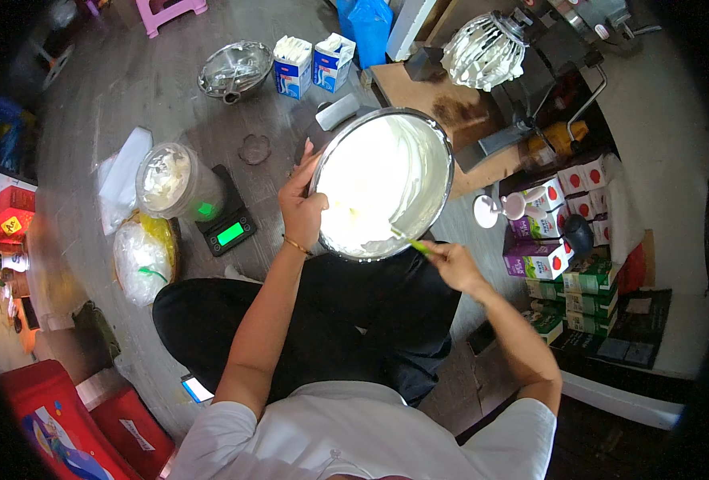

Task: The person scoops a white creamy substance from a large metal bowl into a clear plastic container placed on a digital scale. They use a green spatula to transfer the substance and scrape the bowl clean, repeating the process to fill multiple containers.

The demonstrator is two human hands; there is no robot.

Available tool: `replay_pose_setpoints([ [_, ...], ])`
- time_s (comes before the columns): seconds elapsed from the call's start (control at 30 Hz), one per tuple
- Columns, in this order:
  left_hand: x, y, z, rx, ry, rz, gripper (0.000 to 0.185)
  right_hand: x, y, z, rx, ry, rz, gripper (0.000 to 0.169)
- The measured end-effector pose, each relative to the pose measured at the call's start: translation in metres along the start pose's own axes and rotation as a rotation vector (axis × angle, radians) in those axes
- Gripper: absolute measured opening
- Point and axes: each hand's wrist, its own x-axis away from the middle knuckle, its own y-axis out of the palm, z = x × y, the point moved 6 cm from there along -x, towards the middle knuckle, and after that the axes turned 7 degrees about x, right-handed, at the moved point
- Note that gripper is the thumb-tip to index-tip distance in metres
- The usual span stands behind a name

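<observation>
A large metal mixing bowl is tilted above my lap, full of glaring white cream. My left hand grips the bowl's left side, thumb over the rim and fingers hidden behind the outer wall. In my right hand is a spatula with a green handle; its far end dips inside the bowl by the lower right rim, where the blade is hard to make out. Cream streaks coat the inner wall. A balloon whisk thick with cream hangs from a stand mixer at upper right.
Left of the bowl, a clear plastic tub with whitish contents stands on a digital scale. A metal lid and two blue-white cartons lie beyond. Stacked milk cartons and a pale pink stand are at right.
</observation>
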Motion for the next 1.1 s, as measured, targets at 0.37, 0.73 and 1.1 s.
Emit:
replay_pose_setpoints([
  [0.37,0.025,-0.015,-0.004,0.156,-0.129,0.120,0.078,0.026,0.081,-0.040,-1.014,0.450,-0.205,0.035],
  [0.73,0.011,-0.040,-0.007,0.463,-0.389,0.418,0.076,0.005,0.023,-0.064,-0.805,0.202,0.198,0.034],
  [1.1,-0.028,-0.062,-0.009,0.703,-0.237,0.451,0.069,-0.019,-0.093,-0.158,-0.348,-0.076,0.309,0.030],
])
